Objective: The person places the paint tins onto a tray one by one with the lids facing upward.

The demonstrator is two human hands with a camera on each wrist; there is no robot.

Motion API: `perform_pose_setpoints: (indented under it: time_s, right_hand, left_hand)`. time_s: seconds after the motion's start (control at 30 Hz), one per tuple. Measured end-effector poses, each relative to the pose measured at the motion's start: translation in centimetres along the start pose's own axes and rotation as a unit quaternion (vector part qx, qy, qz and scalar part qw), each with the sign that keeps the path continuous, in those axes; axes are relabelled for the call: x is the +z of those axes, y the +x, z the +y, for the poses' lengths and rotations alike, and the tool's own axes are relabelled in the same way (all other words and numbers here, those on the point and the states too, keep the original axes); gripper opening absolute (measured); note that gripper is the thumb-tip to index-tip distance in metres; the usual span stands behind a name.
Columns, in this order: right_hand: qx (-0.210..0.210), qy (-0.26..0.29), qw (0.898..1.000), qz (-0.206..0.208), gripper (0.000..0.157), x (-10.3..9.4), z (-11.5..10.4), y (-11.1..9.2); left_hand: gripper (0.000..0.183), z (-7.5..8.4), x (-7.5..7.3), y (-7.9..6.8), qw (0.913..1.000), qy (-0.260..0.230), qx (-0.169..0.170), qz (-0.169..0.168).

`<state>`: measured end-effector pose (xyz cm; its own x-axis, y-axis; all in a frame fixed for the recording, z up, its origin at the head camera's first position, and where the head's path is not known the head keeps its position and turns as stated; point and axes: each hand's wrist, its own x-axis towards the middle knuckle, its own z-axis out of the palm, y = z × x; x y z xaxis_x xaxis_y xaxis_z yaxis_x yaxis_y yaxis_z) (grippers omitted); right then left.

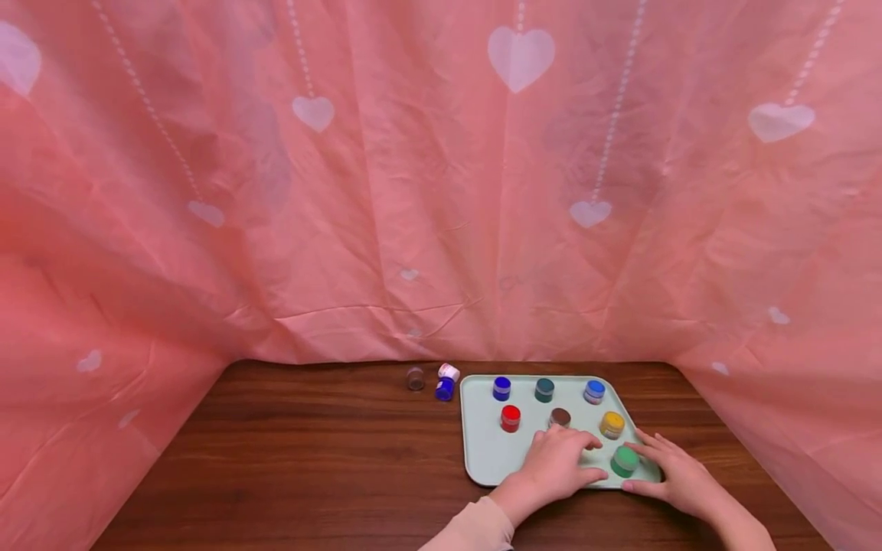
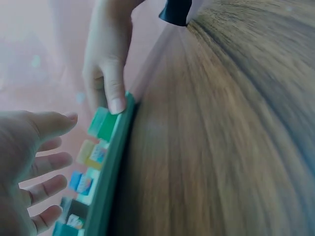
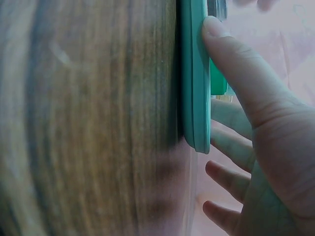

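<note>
A pale green tray (image 1: 482, 451) holds several small paint jars. The green jar (image 1: 625, 461) stands near its front right corner, between the spread thumb and forefinger of my right hand (image 1: 678, 476). In the right wrist view that thumb lies along the tray's rim (image 3: 197, 98), with the other fingers extended beyond it. Over the front middle of the tray is my left hand (image 1: 556, 463), holding nothing, its fingers apart. It partly covers the brown jar (image 1: 560, 417). The yellow jar (image 1: 612, 425) stands just behind the green one.
Along the tray's back are a dark blue jar (image 1: 501, 388), a dark green jar (image 1: 544, 389) and a light blue jar (image 1: 595, 391); a red jar (image 1: 511, 418) sits at left. Left of the tray lie a tipped blue jar (image 1: 444, 389), a white-pink jar (image 1: 449, 372) and a brownish jar (image 1: 416, 378).
</note>
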<state>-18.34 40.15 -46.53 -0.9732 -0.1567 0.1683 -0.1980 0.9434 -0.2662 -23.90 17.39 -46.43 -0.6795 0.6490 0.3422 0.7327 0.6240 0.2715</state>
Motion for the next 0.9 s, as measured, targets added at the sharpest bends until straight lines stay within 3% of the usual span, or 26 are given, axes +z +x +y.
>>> perform_pose_setpoints:
  time_s: [0.27,0.57,0.73,0.9]
  right_hand:
    - [-0.005,0.004,1.000,-0.004,0.061,0.1,0.0,-0.1]
    - [-0.007,-0.005,1.000,0.005,0.061,-0.3,0.2,-0.2]
    - [-0.003,-0.001,1.000,0.003,0.061,-0.4,0.3,-0.4]
    - [0.002,-0.001,1.000,-0.002,0.063,-0.2,0.5,-0.6]
  left_hand:
    - [0.030,-1.9,-2.1,-1.5,0.9996,-0.004,0.005,0.028]
    - [0.024,-3.8,-5.1,-0.9,0.9974,-0.020,0.017,0.067]
    - [0.025,-5.4,-6.2,-1.0,0.9949,-0.025,-0.009,0.097]
    - [0.024,-7.6,-6.7,-1.3,0.9893,-0.021,-0.065,0.129]
